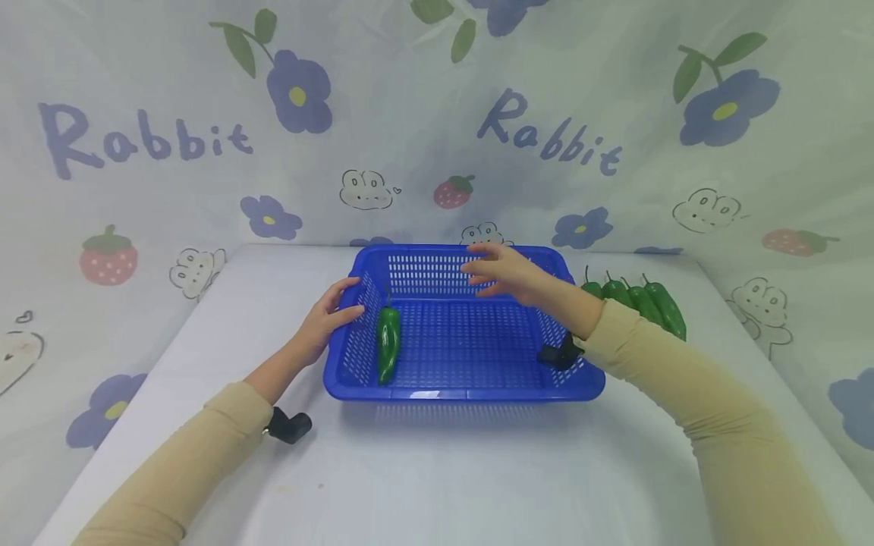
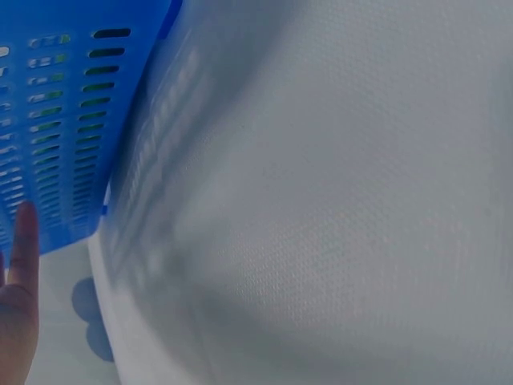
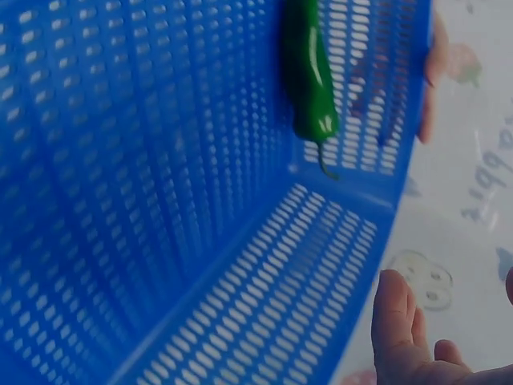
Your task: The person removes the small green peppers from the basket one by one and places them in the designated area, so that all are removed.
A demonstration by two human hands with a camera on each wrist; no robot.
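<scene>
A blue plastic basket (image 1: 464,394) with slotted walls stands on the white-covered table. One glossy green chili pepper (image 1: 388,345) lies inside it along the left wall; its stem end appears in the right wrist view, where the pepper (image 3: 313,80) is near a corner. At the basket's left rim, my left hand (image 1: 319,322) touches the edge with thumb and forefinger, while a straight finger (image 2: 26,249) lies against the outer wall. My right hand (image 1: 508,273) hovers over the far right part of the basket, fingers spread and nothing held.
Several green chili peppers (image 1: 642,299) lie side by side on the table, right of the basket and partly behind the right forearm. A patterned cloth (image 1: 410,114) hangs behind the table. Black wrist cameras (image 1: 290,427) are strapped at both sleeves.
</scene>
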